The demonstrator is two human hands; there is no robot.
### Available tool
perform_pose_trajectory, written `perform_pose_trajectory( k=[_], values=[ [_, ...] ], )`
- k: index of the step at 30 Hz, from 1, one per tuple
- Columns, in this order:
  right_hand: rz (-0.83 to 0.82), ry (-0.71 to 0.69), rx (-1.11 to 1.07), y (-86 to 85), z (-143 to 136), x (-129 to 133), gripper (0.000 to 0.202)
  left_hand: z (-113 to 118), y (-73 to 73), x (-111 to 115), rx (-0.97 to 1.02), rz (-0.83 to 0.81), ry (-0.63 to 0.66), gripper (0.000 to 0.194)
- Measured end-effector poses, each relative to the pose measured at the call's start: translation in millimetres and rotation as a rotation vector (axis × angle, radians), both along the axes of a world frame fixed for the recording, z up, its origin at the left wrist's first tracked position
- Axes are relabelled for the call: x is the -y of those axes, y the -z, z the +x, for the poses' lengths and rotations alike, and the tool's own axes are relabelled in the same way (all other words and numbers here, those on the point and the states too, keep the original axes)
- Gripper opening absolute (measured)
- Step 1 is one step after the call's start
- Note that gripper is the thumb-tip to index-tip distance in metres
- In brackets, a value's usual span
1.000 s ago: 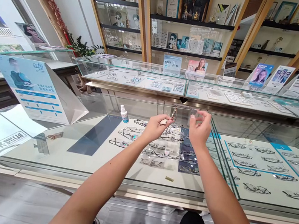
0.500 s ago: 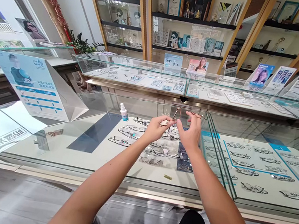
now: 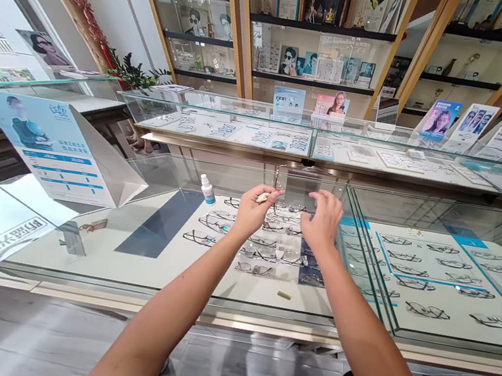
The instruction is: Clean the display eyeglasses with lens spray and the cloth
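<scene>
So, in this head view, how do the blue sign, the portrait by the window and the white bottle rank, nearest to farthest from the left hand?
1. White bottle: just left of the left hand.
2. Blue sign: farther left.
3. Portrait by the window: left, beyond the sign.

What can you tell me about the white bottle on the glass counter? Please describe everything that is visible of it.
The white bottle is small and looks like plastic, with a white top narrower than its body. A partly blue label covers its lower part; the print is too small to read. It stands upright on the glass counter, near the far end of the dark panel, to the left of the left hand. Only the counter is seen touching it.
</scene>
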State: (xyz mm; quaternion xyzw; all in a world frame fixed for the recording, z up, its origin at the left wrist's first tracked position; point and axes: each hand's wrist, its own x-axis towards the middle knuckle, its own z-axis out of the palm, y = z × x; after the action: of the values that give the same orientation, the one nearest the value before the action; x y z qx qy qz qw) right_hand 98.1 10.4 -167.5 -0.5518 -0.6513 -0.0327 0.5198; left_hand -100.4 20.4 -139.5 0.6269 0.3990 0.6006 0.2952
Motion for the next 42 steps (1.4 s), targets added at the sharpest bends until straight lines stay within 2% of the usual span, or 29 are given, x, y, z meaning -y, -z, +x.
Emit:
perform_pose_trajectory(
  k=[2,5,10,15,18,21,23,25,27,29,33,36,38,40,42],
  values=[
    [0.000,-0.073,0.046,-4.6,-2.8,4.7,0.045,1.2,0.8,0.8,-0.026,-0.002,0.026,0.048],
    [0.007,-0.259,0.099,-11.2,-8.3,11.1,0.045,3.9,0.6,3.6,-0.059,-0.002,0.097,0.046],
    [0.066,-0.470,0.049,-10.8,-12.2,11.2,0.040,9.4,-6.3,9.6,-0.069,0.080,0.147,0.041],
    [0.045,-0.541,-0.056,-9.2,-12.0,11.4,0.033,10.1,-14.2,27.5,-0.095,0.031,0.182,0.033],
    [0.047,-0.554,-0.105,-12.8,-12.6,17.2,0.033,-0.1,-14.5,46.7,-0.091,-0.014,0.148,0.029],
    [0.038,-0.543,-0.130,-15.8,-10.9,21.3,0.033,-28.3,-14.4,59.4,-0.002,-0.229,0.010,0.033],
    [0.040,-0.521,-0.132,-15.4,-8.6,20.5,0.033,-59.3,-14.9,60.1,0.079,-0.387,-0.113,0.029],
    [0.049,-0.496,-0.124,-13.1,-6.0,17.3,0.033,-97.4,-14.7,56.0,0.101,-0.460,-0.276,0.024],
    [0.064,-0.468,-0.100,-9.9,-3.9,13.4,0.033,-137.1,-12.3,49.9,0.033,-0.512,-0.441,0.019],
    [0.083,-0.450,-0.062,-6.7,-3.0,10.3,0.033,-172.9,-7.6,44.2,-0.129,-0.598,-0.581,0.016],
    [0.075,-0.453,0.009,-2.1,-4.3,8.5,0.033,-221.7,0.8,37.9,-0.216,-0.670,-0.716,0.025],
    [0.058,-0.459,0.010,-0.8,-6.1,9.2,0.034,-236.6,-1.1,33.7,-0.298,-0.664,-0.799,0.042],
    [0.057,-0.458,-0.001,-0.6,-6.8,9.6,0.034,-235.4,-5.1,26.2,-0.369,-0.600,-0.831,0.053],
    [0.060,-0.459,-0.016,-0.6,-6.8,9.4,0.033,-225.4,-8.5,12.7,-0.437,-0.499,-0.775,0.061],
    [0.063,-0.459,-0.038,-0.3,-5.9,8.5,0.032,-209.4,-9.1,-5.3,-0.461,-0.429,-0.647,0.066]
  ],
)
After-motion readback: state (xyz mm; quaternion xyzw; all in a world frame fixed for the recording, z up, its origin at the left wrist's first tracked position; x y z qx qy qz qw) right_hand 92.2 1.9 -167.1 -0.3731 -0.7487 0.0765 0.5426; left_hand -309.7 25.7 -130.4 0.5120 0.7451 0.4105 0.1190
